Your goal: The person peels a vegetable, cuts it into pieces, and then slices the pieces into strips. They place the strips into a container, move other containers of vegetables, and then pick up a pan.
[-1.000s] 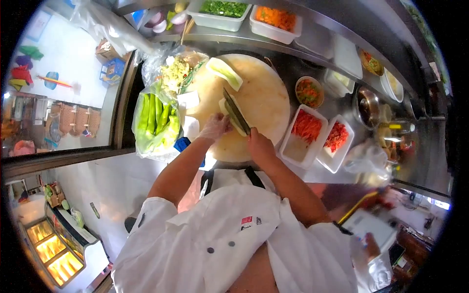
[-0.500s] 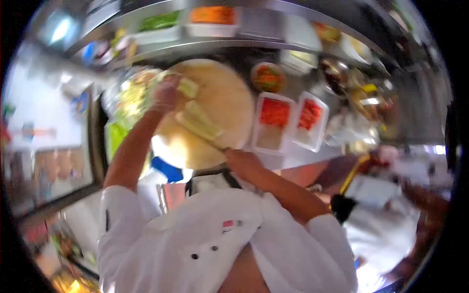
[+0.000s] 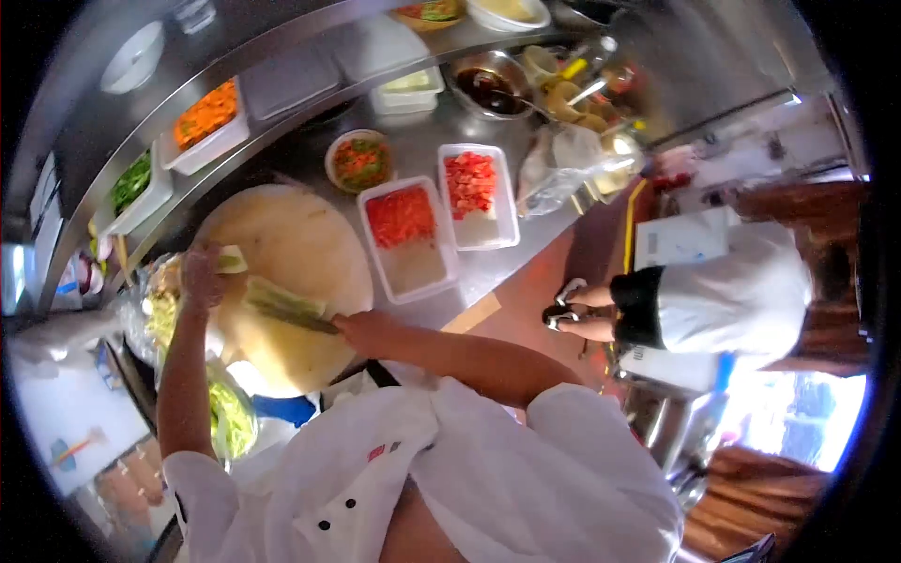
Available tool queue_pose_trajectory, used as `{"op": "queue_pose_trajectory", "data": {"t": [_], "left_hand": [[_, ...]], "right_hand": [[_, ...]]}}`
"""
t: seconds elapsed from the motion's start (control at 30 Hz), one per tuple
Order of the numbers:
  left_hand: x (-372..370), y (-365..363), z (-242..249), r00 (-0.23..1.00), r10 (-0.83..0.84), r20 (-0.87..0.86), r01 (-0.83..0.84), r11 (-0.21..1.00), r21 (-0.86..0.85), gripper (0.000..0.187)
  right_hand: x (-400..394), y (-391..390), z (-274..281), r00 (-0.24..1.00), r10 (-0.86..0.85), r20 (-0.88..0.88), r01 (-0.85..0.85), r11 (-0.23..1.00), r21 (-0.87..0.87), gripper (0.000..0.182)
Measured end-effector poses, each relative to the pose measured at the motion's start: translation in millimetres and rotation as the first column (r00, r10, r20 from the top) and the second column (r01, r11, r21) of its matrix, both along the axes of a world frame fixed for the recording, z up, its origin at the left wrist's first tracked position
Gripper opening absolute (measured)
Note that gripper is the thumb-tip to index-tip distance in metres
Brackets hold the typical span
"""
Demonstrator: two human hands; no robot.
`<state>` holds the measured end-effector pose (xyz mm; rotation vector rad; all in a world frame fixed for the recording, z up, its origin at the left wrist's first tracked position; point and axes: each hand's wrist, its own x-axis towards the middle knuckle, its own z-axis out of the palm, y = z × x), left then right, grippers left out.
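My right hand (image 3: 357, 333) grips the handle of a cleaver (image 3: 286, 302) at the near right of the round cutting board (image 3: 310, 220). Its broad blade, showing pale green, lies over the board and points left. At the board's left edge my left hand (image 3: 200, 275) has its fingers closed around a pale green vegetable piece (image 3: 232, 260), which sticks out to the right toward the blade. Beside that hand, a clear plastic bag (image 3: 161, 298) of yellow-green vegetable scraps rests against the board. A second bag of light green leaves (image 3: 231, 413) lies below, near my left forearm.
Right of the board stand two white trays of chopped red pieces (image 3: 402, 220) (image 3: 471, 185) and a bowl of mixed vegetables (image 3: 361, 161). Behind them are a metal bowl of dark sauce (image 3: 491, 86) and a shelf with carrot (image 3: 205, 114) and greens (image 3: 131, 183). A person (image 3: 723, 291) bends at right.
The view has turned right and tilted, so the board appears farther left and the bending person shows more fully. Both hands keep their holds, the cleaver still over the board.
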<state>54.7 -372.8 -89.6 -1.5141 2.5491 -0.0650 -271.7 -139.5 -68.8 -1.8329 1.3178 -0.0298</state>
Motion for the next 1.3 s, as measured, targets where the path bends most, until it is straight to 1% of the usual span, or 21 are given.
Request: {"op": "queue_pose_trajectory", "data": {"t": [0.03, 0.1, 0.13, 0.17, 0.2, 0.23, 0.3, 0.33, 0.4, 0.43, 0.5, 0.53, 0.6, 0.63, 0.7, 0.77, 0.83, 0.9, 1.1, 1.23, 1.3], "left_hand": [[-5.2, 17.8, 12.6, 0.987, -0.090, -0.133, 0.082, 0.994, -0.066, 0.044], [3.5, 62.9, 36.4, 0.909, -0.245, -0.337, 0.180, 0.960, -0.213, 0.037], [2.0, 86.4, 39.8, 0.836, -0.254, -0.487, 0.226, 0.967, -0.117, 0.040], [-3.8, 109.3, 37.5, 0.815, -0.272, -0.512, 0.261, 0.961, -0.094, 0.044], [-4.8, 128.2, 12.7, 0.827, -0.210, -0.522, 0.278, 0.959, 0.054, 0.053], [-30.5, 143.5, 43.0, 0.893, -0.208, -0.399, 0.290, 0.944, 0.159, 0.049], [-42.4, 171.7, 3.3, 0.909, -0.230, -0.348, 0.269, 0.961, 0.066, 0.051], [-46.2, 182.7, -16.0, 0.921, -0.191, -0.339, 0.228, 0.971, 0.072, 0.051], [-51.2, 195.7, -42.9, 0.940, -0.239, -0.242, 0.210, 0.968, -0.139, 0.053], [-50.9, 203.5, -31.9, 0.946, -0.220, -0.239, 0.192, 0.972, -0.135, 0.053], [-51.1, 216.7, 2.9, 0.943, -0.005, -0.332, -0.058, 0.982, -0.178, 0.038], [-47.7, 222.0, 1.2, 0.944, -0.001, -0.330, -0.063, 0.982, -0.181, 0.038], [-38.0, 230.7, -8.1, 0.875, 0.095, -0.475, -0.207, 0.960, -0.190, 0.034], [-34.9, 231.9, -15.6, 0.874, 0.096, -0.477, -0.209, 0.959, -0.189, 0.034], [-31.2, 232.6, -30.3, 0.854, 0.017, -0.519, -0.191, 0.940, -0.283, 0.030], [-29.6, 229.9, -24.7, 0.850, -0.022, -0.526, -0.153, 0.946, -0.287, 0.029], [-27.2, 225.8, -21.4, 0.845, -0.066, -0.531, -0.114, 0.948, -0.298, 0.028], [-24.9, 223.7, -21.1, 0.856, -0.115, -0.504, -0.051, 0.952, -0.303, 0.028], [-24.9, 220.0, -19.6, 0.852, -0.191, -0.488, -0.043, 0.903, -0.428, 0.028], [-22.1, 221.2, -21.5, 0.853, -0.167, -0.495, -0.055, 0.914, -0.402, 0.029], [-17.8, 220.1, -17.9, 0.879, -0.087, -0.468, -0.028, 0.972, -0.232, 0.033]], "right_hand": [[-4.4, -7.9, 4.5, 1.000, -0.005, -0.030, 0.006, 1.000, 0.030, 0.031], [-13.9, -13.8, -12.3, 0.993, 0.031, 0.111, -0.011, 0.984, -0.180, 0.029], [-18.5, -22.7, -10.4, 0.998, -0.009, 0.063, 0.012, 0.999, -0.052, 0.029], [-23.0, -29.5, -1.1, 1.000, 0.004, 0.017, -0.003, 0.999, -0.046, 0.028], [-26.2, -34.2, 6.1, 0.999, -0.006, -0.050, 0.006, 1.000, -0.017, 0.028], [-30.6, -41.2, 8.4, 0.999, -0.021, -0.046, 0.018, 0.999, -0.049, 0.028], [-37.2, -54.0, 11.6, 0.999, -0.020, -0.044, 0.017, 0.997, -0.073, 0.030], [-37.4, -59.1, 18.0, 0.999, -0.010, -0.047, 0.007, 0.997, -0.073, 0.031], [-33.6, -60.4, 34.6, 1.000, 0.016, -0.010, -0.017, 0.991, -0.133, 0.028], [-32.1, -57.8, 41.4, 1.000, 0.008, 0.018, -0.004, 0.982, -0.188, 0.025], [-21.6, -49.6, 52.9, 1.000, 0.015, -0.009, -0.017, 0.983, -0.183, 0.024], [-16.3, -46.6, 56.1, 0.999, 0.013, -0.032, -0.018, 0.984, -0.177, 0.023], [-4.1, -39.0, 63.1, 0.998, 0.040, -0.042, -0.046, 0.987, -0.155, 0.026], [2.9, -34.1, 66.5, 0.997, 0.061, -0.052, -0.067, 0.989, -0.131, 0.030], [18.3, -22.6, 73.8, 0.998, 0.052, -0.031, -0.056, 0.988, -0.144, 0.031], [30.3, -9.5, 73.2, 0.999, 0.043, -0.012, -0.044, 0.987, -0.157, 0.031], [38.1, 0.3, 65.2, 0.993, 0.060, -0.098, -0.074, 0.986, -0.152, 0.032], [40.7, 8.0, 65.8, 0.991, 0.077, -0.111, -0.093, 0.985, -0.145, 0.033], [55.7, 14.7, 64.0, 0.987, 0.069, -0.147, -0.087, 0.989, -0.123, 0.034], [64.3, 14.8, 19.0, 0.988, 0.068, -0.137, -0.092, 0.980, -0.177, 0.029], [67.2, 7.2, 18.6, 0.985, 0.056, -0.160, -0.079, 0.987, -0.138, 0.028]]}}
